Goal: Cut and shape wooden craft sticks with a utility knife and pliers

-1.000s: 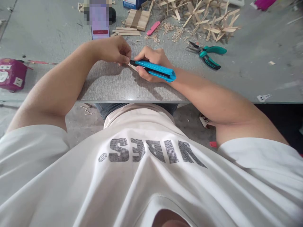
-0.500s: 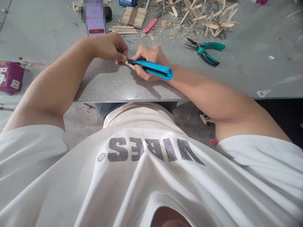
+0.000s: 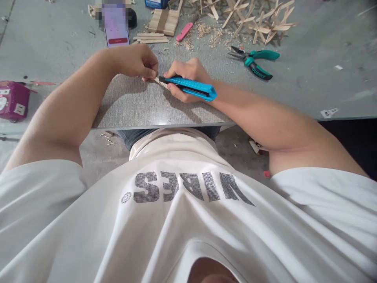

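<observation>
Pinched between the fingertips of my left hand (image 3: 144,63) is one end of a thin wooden craft stick (image 3: 161,83). My right hand (image 3: 188,74) is wrapped around a blue utility knife (image 3: 193,86). The knife's black tip lies against the stick, close to my left fingertips; its blade is too small to make out. The far end of the stick runs under my right fingers and is partly hidden. Both hands are over the grey textured board (image 3: 129,106) near the table's front edge.
Behind the hands lie a phone (image 3: 117,31), loose craft sticks (image 3: 151,38), a bundle of sticks (image 3: 163,22), a pink folding knife (image 3: 184,31) and wood shavings (image 3: 216,37). Green-handled pliers (image 3: 255,62) are at right, joined stick shapes (image 3: 259,23) beyond. A purple box (image 3: 14,101) stands far left.
The view has shifted slightly. The knife's tip has moved a touch down and right along the stick, while both hands keep their grips.
</observation>
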The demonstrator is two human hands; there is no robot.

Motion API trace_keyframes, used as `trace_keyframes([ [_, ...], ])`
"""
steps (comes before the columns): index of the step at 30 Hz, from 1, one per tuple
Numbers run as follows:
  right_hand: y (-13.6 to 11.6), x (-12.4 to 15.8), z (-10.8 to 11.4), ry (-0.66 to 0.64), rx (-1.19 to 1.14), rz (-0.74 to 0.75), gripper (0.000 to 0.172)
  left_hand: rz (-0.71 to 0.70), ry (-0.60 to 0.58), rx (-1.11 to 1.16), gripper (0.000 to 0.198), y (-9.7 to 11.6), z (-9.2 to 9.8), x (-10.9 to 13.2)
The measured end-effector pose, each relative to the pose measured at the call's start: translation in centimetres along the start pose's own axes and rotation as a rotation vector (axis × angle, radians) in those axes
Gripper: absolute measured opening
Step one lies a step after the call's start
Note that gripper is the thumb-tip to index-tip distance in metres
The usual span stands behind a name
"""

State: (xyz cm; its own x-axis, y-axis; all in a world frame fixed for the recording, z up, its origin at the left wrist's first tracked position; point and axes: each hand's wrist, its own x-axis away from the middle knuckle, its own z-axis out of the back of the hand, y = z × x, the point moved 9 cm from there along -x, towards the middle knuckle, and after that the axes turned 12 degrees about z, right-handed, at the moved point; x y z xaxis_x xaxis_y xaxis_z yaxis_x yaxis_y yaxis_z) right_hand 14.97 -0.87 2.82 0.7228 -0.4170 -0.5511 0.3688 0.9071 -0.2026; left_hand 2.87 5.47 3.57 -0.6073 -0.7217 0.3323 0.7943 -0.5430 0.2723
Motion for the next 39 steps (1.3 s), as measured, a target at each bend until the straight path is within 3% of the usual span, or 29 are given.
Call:
trace_keyframes([
  [7, -0.4, 0.5, -0.3, -0.068, 0.077, 0.021, 0.04, 0.005, -0.004, 0.005, 0.023, 0.2, 0.0, 0.1],
  [13, -0.7, 1.5, 2.5, 0.237, 0.167, 0.013, 0.062, 0.035, 0.008, 0.033, 0.02, -0.7, 0.1, 0.2],
  [16, -0.2, 1.7, 3.2, 0.307, 0.113, -0.031, 0.061, 0.026, 0.017, 0.028, 0.015, -0.8, 0.1, 0.3],
  [18, -0.2, 1.4, 3.0, 0.298, 0.064, -0.013, 0.059, 0.017, 0.016, 0.046, 0.017, -0.7, 0.1, 0.3],
  [21, -0.3, 0.8, 1.9, 0.181, 0.038, 0.011, 0.055, 0.029, 0.013, 0.096, 0.021, -0.7, -0.1, 0.4],
  [26, 0.3, 0.7, 1.1, 0.082, 0.048, -0.034, 0.061, 0.012, 0.07, 0.114, 0.021, 0.1, 0.0, 0.8],
  [31, 1.0, 1.1, 2.3, 0.131, 0.067, -0.095, 0.062, 0.048, 0.153, 0.055, 0.021, 0.5, -0.1, 1.4],
  [39, 2.8, 2.1, 4.3, 0.26, 0.04, -0.184, 0.057, 0.095, 0.21, -0.031, 0.043, 0.4, -0.3, 1.5],
])
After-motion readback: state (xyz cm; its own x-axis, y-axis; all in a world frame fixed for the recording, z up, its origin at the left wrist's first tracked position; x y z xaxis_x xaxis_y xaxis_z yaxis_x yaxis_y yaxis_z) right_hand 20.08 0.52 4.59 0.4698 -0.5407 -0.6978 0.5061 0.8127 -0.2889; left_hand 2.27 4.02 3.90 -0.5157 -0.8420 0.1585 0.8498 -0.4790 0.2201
